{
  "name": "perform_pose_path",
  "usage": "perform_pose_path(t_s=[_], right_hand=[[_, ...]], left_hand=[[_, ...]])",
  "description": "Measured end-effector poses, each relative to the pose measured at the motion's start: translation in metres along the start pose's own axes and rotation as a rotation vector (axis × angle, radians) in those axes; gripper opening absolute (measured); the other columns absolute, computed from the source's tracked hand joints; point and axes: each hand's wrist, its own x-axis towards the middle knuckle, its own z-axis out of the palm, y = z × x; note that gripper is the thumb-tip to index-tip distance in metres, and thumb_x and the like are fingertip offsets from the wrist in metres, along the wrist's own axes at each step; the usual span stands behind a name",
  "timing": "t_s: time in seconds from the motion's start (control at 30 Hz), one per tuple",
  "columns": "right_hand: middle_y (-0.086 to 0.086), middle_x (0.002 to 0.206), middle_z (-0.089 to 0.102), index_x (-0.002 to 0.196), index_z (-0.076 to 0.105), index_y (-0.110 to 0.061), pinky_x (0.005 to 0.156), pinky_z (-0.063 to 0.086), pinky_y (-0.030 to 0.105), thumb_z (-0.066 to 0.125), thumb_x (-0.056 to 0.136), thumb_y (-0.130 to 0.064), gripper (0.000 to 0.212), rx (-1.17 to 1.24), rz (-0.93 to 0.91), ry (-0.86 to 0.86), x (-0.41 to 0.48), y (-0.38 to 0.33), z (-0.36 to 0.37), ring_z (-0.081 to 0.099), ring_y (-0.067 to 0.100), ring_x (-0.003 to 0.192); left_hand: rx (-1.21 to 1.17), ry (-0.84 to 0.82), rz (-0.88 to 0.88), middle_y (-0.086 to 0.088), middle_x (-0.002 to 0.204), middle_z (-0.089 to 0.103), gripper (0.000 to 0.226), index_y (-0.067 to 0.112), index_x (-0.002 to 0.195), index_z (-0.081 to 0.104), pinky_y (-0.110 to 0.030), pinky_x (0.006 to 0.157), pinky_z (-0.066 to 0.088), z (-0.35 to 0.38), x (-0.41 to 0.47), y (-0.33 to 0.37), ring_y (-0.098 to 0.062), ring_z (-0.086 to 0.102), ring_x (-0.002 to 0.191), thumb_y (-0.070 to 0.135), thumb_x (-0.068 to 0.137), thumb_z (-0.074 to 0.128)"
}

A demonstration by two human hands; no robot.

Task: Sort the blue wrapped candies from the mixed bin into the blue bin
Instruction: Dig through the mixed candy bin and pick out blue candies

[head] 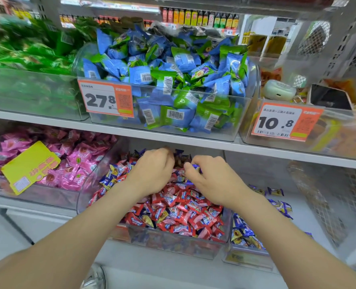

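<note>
A clear mixed bin (173, 245) on the lower shelf holds many red wrapped candies with blue wrapped candies (112, 174) scattered at its back and left. To its right a second clear bin (248, 259) holds only blue wrapped candies (245, 232). Both hands reach into the back of the mixed bin. My left hand (152, 172) has its fingers curled down among the candies; what it holds is hidden. My right hand (210, 176) pinches a blue wrapped candy (196, 166) between thumb and fingers.
The shelf above carries a bin of blue and green packets (214, 130) with a 27.8 price tag (106, 99), a green-packet bin (27, 90) at left and a 10.8 tag (283, 122) at right. Pink candies (73, 159) fill the lower-left bin. The upper shelf edge (193, 142) hangs just above my hands.
</note>
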Motion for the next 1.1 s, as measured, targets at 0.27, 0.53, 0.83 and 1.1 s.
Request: perform_pose_path(t_s=[0.27,0.53,0.83,1.1], right_hand=[[0.003,0.087,0.068,0.107,0.060,-0.028,0.069,0.056,0.041,0.049,0.103,-0.033,0.013,0.037,0.068,-0.033,0.018,-0.002,0.019,0.064,0.025,0.073],[0.015,0.101,0.069,0.110,0.066,-0.017,0.075,0.057,0.047,0.047,0.109,-0.034,0.026,-0.163,0.131,0.012,0.031,-0.002,0.026,0.066,0.043,0.094],[0.007,0.133,0.059,0.134,0.061,-0.028,0.094,0.053,0.046,0.056,0.103,-0.056,0.041,-0.247,0.094,-0.324,0.034,-0.001,0.033,0.059,0.032,0.122],[-0.006,0.093,0.066,0.099,0.062,-0.028,0.061,0.046,0.022,0.062,0.104,-0.030,0.005,0.104,0.070,-0.112,0.029,0.000,0.009,0.060,0.007,0.070]], left_hand=[[0.297,0.023,-0.296,-0.013,0.097,0.071,0.036,0.021,0.101,0.072,-0.046,0.076,0.060,-0.026,0.010,-0.035,-0.041,0.068,0.088,0.051,0.096,0.052],[0.309,-0.368,-0.171,-0.006,0.160,0.039,0.064,0.038,0.160,0.031,-0.046,0.105,0.050,-0.009,0.045,-0.070,-0.035,0.048,0.139,0.010,0.104,0.047],[0.367,-0.290,-0.190,-0.011,0.130,0.055,0.029,0.021,0.130,0.058,-0.051,0.094,0.055,-0.005,0.045,-0.078,-0.040,0.060,0.116,0.029,0.102,0.061],[0.252,-0.208,-0.118,-0.010,0.091,0.051,0.025,0.013,0.092,0.047,-0.043,0.072,0.050,-0.022,0.018,-0.061,-0.039,0.062,0.085,0.032,0.107,0.054]])
